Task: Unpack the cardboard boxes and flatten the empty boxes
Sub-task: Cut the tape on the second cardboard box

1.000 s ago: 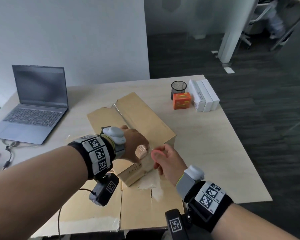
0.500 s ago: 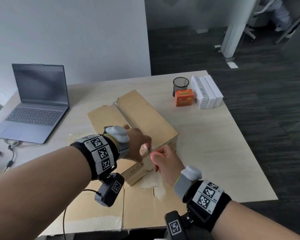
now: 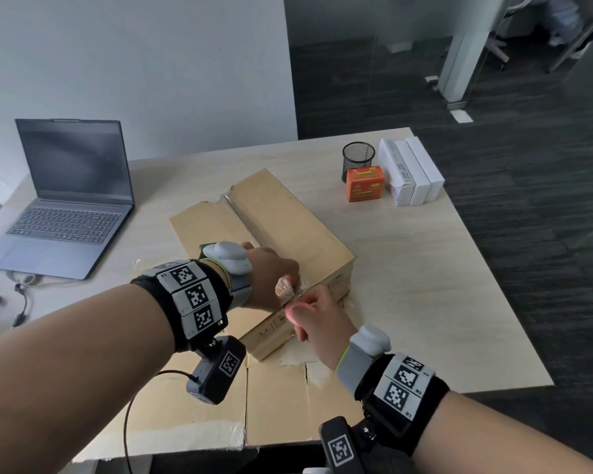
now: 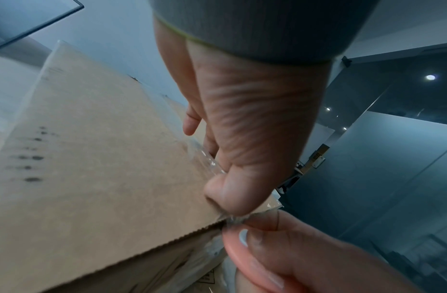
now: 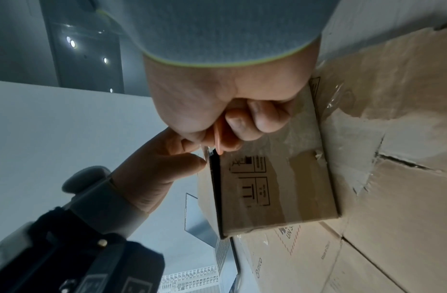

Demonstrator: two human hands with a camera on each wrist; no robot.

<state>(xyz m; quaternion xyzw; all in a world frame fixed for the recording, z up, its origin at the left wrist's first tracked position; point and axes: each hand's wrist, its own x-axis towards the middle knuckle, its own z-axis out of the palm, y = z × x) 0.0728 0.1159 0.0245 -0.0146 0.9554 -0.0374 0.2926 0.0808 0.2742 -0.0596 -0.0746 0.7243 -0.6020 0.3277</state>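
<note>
A closed brown cardboard box (image 3: pixel 288 227) lies on a flattened cardboard sheet (image 3: pixel 278 405). My left hand (image 3: pixel 290 282) pinches a lifted end of clear tape (image 3: pixel 286 289) at the box's near top edge; the left wrist view shows the thumb pressing the tape (image 4: pixel 232 218) at that edge. My right hand (image 3: pixel 305 311) grips a small pink cutter (image 3: pixel 300 306), its tip held at the tape right below the left fingers. In the right wrist view the cutter (image 5: pixel 219 138) sticks out between curled fingers, against the box's end face (image 5: pixel 279 188). The box's inside is hidden.
An open laptop (image 3: pixel 65 206) sits at the table's left with cables beside it. A black mesh cup (image 3: pixel 357 159), an orange carton (image 3: pixel 365 183) and white boxes (image 3: pixel 411 171) stand at the back right. The table's right edge (image 3: pixel 514 302) drops to dark carpet.
The right hand with the pink cutter has edged up closer to the left fingers at the box edge. The left hand keeps its pinch on the tape. The box has not moved.
</note>
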